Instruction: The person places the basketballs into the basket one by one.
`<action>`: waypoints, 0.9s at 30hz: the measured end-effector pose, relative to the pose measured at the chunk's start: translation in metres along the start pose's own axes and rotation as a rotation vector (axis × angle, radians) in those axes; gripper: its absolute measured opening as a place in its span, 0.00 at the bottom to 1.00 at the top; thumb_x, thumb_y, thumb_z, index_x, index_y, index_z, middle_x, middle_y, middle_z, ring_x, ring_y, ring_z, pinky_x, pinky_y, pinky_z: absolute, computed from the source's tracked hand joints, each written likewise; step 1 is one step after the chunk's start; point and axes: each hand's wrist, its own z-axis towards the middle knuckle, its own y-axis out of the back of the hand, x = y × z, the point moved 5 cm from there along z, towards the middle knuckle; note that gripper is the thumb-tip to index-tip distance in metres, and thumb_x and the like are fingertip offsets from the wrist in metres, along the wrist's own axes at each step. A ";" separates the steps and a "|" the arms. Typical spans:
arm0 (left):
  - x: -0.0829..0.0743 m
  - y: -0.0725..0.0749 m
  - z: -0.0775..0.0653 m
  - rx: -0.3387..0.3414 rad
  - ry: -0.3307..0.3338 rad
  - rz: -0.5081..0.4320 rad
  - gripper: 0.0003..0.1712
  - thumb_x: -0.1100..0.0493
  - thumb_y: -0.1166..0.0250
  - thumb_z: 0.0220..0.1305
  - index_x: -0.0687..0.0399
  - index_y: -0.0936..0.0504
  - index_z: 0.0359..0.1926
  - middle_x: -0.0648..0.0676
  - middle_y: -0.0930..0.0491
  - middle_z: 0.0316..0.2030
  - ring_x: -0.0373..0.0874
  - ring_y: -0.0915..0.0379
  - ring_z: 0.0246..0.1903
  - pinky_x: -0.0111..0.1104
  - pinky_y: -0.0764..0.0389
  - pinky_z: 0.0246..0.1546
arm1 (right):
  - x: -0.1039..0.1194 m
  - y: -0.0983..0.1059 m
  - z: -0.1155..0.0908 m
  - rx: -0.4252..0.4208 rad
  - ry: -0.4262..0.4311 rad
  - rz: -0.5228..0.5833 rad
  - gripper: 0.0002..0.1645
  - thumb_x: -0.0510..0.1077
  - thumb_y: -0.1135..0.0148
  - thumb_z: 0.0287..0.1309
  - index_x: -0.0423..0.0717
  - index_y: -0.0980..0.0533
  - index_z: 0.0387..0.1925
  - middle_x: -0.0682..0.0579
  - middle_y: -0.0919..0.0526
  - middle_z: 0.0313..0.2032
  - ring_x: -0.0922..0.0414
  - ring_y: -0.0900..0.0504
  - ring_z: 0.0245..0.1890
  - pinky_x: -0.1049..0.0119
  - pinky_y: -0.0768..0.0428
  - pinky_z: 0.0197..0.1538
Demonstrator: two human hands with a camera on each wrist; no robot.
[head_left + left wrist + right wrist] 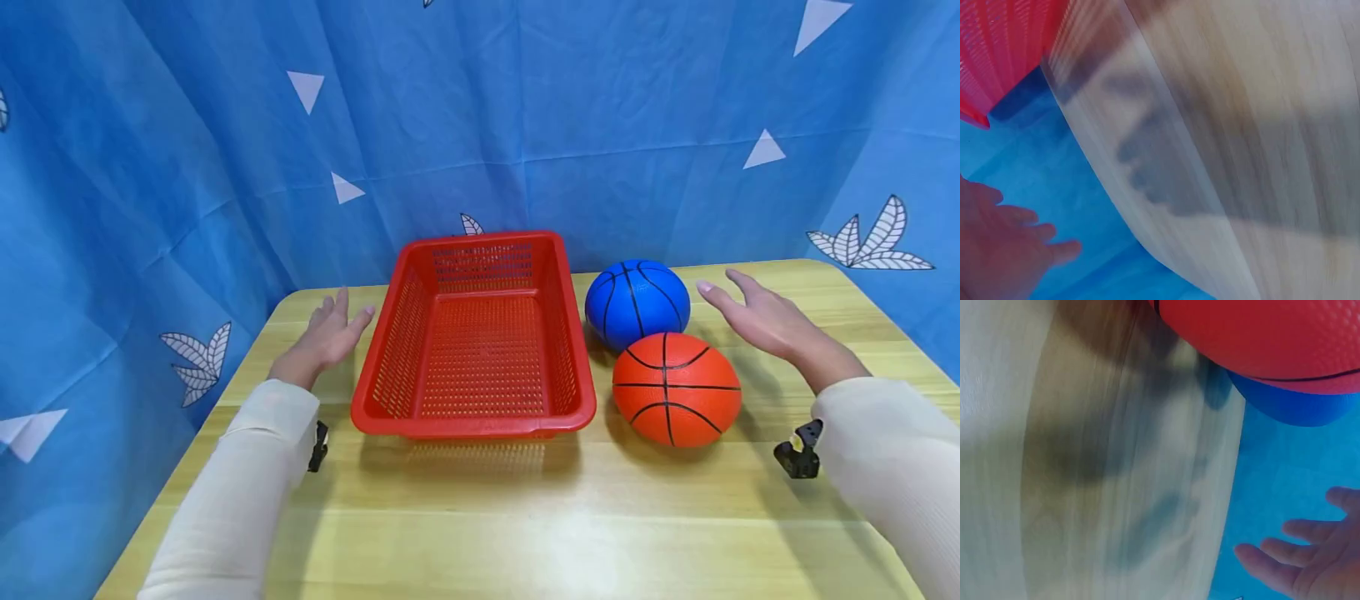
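Observation:
A red plastic basket (480, 427) with perforated walls stands on the table, nothing inside it. To its right are two small basketballs: a blue ball (637, 304) at the back and an orange ball (677, 389) in front of it. My left hand (322, 337) hovers left of the basket, apart from it, with fingers extended; the left wrist view shows the same hand (1007, 244) and the basket's side (1004, 50). Right of both balls, my right hand (772, 317) is held with fingers spread, touching neither. In the right wrist view, that hand (1316, 550) holds nothing.
The wooden table (480, 533) has rounded back corners. A blue curtain (450, 108) with white triangles and leaf prints hangs right behind it and along the left side. Small black devices are strapped at both wrists, over pale sleeves (232, 492).

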 end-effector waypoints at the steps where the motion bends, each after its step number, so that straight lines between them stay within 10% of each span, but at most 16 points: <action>1: 0.000 -0.001 0.000 0.000 -0.012 -0.023 0.51 0.28 0.70 0.65 0.58 0.74 0.72 0.68 0.75 0.71 0.66 0.78 0.70 0.62 0.63 0.66 | 0.000 -0.001 -0.001 0.003 -0.001 0.010 0.55 0.75 0.76 0.61 0.39 0.70 0.72 0.23 0.57 0.67 0.22 0.53 0.62 0.25 0.48 0.56; 12: -0.010 -0.020 -0.008 -0.078 -0.131 -0.472 0.41 0.42 0.60 0.72 0.67 0.55 0.71 0.68 0.49 0.69 0.61 0.51 0.68 0.52 0.46 0.67 | -0.004 -0.017 -0.017 0.090 0.013 0.374 0.54 0.72 0.76 0.63 0.33 0.65 0.71 0.23 0.52 0.65 0.26 0.43 0.62 0.44 0.21 0.46; 18: -0.016 -0.037 -0.016 -0.032 -0.164 -0.850 0.32 0.49 0.56 0.73 0.62 0.45 0.70 0.68 0.29 0.55 0.46 0.21 0.44 0.37 0.20 0.48 | -0.005 -0.029 -0.024 0.102 0.028 0.487 0.53 0.71 0.74 0.64 0.34 0.66 0.71 0.24 0.50 0.66 0.27 0.43 0.62 0.46 0.20 0.45; 27: -0.017 -0.062 -0.035 0.066 -0.106 -1.182 0.27 0.49 0.61 0.73 0.64 0.39 0.62 0.54 0.24 0.43 0.42 0.22 0.38 0.36 0.18 0.39 | -0.008 -0.044 -0.034 0.120 0.080 0.606 0.48 0.69 0.76 0.66 0.39 0.63 0.72 0.25 0.51 0.66 0.26 0.44 0.62 0.47 0.19 0.44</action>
